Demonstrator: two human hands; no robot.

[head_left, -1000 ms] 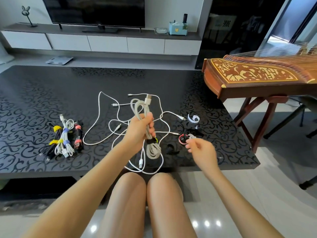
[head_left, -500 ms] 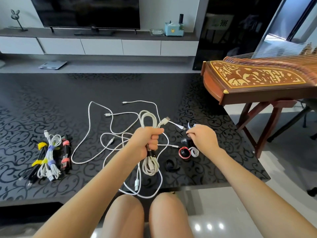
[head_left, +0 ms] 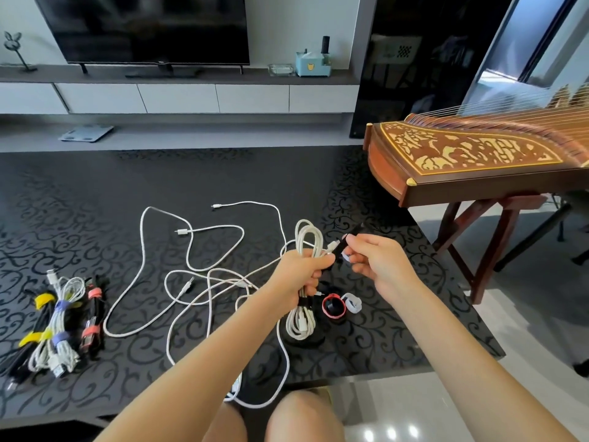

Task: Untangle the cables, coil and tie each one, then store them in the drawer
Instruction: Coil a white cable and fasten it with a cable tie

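My left hand (head_left: 298, 275) grips a coiled white cable (head_left: 307, 240) upright above the black patterned table (head_left: 79, 193); its loops stick out above and below my fist. My right hand (head_left: 374, 261) pinches a black strap tie (head_left: 352, 236) next to the coil's top. Several loose white cables (head_left: 191, 269) sprawl tangled on the table to the left of my hands. At the far left lie tied cable bundles (head_left: 60, 320) with yellow, purple and red ties. A red-and-black tie roll (head_left: 333, 306) and a white tie roll (head_left: 353, 303) sit below my right hand.
A wooden zither (head_left: 462, 161) on a stand juts over the table's right side. Behind the table runs a low TV cabinet (head_left: 178, 97) with drawers and a television. My knees are under the table's near edge.
My right hand rose from the tie rolls on the table with a black strap and came beside the coil. My left hand kept hold of the coil and shifted slightly right.
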